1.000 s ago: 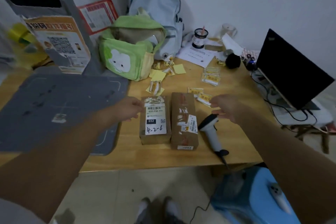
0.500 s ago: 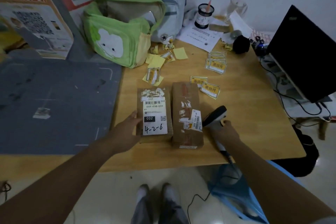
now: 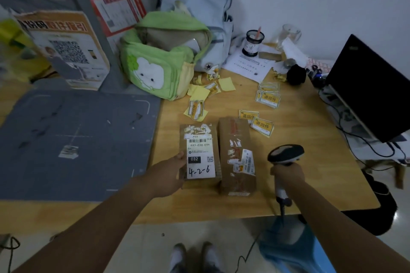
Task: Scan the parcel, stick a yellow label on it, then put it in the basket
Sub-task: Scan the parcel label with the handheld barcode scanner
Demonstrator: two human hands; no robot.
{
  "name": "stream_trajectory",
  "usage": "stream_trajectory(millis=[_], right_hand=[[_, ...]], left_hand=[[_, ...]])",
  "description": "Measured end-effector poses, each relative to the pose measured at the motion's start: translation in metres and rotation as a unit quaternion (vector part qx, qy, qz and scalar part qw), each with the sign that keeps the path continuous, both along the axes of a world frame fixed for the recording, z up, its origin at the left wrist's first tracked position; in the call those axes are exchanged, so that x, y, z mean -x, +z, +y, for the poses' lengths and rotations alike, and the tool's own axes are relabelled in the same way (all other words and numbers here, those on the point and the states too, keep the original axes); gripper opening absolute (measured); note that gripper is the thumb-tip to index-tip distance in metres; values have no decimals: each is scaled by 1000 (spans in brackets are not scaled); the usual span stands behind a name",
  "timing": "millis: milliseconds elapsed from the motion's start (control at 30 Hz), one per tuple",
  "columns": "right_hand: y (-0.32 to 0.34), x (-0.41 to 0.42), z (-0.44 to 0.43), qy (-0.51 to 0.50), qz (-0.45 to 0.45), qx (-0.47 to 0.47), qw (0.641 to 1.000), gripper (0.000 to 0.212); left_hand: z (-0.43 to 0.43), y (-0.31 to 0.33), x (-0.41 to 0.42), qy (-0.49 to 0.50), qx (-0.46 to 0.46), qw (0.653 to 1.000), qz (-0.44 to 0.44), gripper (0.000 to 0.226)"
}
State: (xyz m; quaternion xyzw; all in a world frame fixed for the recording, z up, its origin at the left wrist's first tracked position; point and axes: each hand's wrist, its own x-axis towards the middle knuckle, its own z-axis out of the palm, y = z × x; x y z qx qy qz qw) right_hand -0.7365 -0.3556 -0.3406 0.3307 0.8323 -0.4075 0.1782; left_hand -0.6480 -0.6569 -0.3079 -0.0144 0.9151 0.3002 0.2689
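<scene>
Green fabric bag [image 3: 155, 66] at the back of the counter [image 3: 310, 173] is open at the top; inside you can see tan lining and a pale flat item, can't tell what it is. A dark cup [image 3: 253, 43] behind it holds a pinkish stick.

Your parcel [image 3: 199, 155] is a brown cardboard box lying flat near the counter's front edge, long axis running front to back, away from you. White shipping label [image 3: 200, 157] faces up and reads upright from your side: barcode, "032" in a black block, handwritten "4-2-6". Torn tape and label scraps at its far end. A second brown box [image 3: 237, 157] lies parallel, touching or just beside its right side, with a small barcode sticker turned sideways.

Your left hand [image 3: 166, 175] is on the parcel's near-left corner; the fingers [image 3: 180, 157] rest along its left edge. Can't tell whether they're clamping it or just steadying it.

Your right hand [image 3: 288, 173] is clenched around the handle of the scanner [image 3: 285, 155], held upright just right of the second box, head tipped toward the boxes, cable dropping off the counter's front edge.

Yellow labels [image 3: 261, 126] lie beyond the boxes, a small stack [image 3: 268, 96] further back, and peeled backing scraps [image 3: 197, 108] near the bag. A grey mat [image 3: 73, 139] covers the counter's left part.
</scene>
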Motion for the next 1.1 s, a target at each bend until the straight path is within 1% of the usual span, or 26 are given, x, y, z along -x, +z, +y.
stream_trajectory(millis=[100, 233, 333, 467, 500, 567, 667, 733, 867, 1000, 1100], right_hand=[[26, 7, -6, -14, 42, 44, 998, 16], [68, 19, -25, -36, 110, 110, 987, 27], [105, 25, -48, 25, 132, 168, 977, 29], [161, 14, -87, 115, 185, 204, 954, 22], [173, 10, -96, 137, 182, 217, 949, 22], [190, 3, -112, 179, 163, 241, 940, 29], [196, -6, -132, 216, 133, 244, 936, 32], [191, -11, -144, 221, 114, 228, 941, 35], [169, -14, -155, 244, 66, 184, 950, 51], [150, -14, -155, 241, 26, 170, 955, 55], [141, -14, -157, 226, 11, 165, 960, 58]], left_hand=[[0, 11, -2, -12, -6, 1000, 4, 65], [2, 20, -7, -21, -3, 1000, 5, 57], [-1, 19, -11, -31, 16, 999, 20, 60], [-6, 11, -13, -29, 27, 999, 28, 62], [-7, 10, -13, -28, 30, 999, 29, 62], [-7, 10, -12, -24, 36, 999, 25, 63], [-4, 12, -13, -17, 54, 998, 9, 63], [-3, 12, -15, -16, 60, 998, 1, 65], [-1, 10, -18, -24, 71, 997, -20, 66], [-3, 6, -22, -10, 90, 996, -29, 66], [-2, 5, -26, 9, 56, 998, -17, 69]])
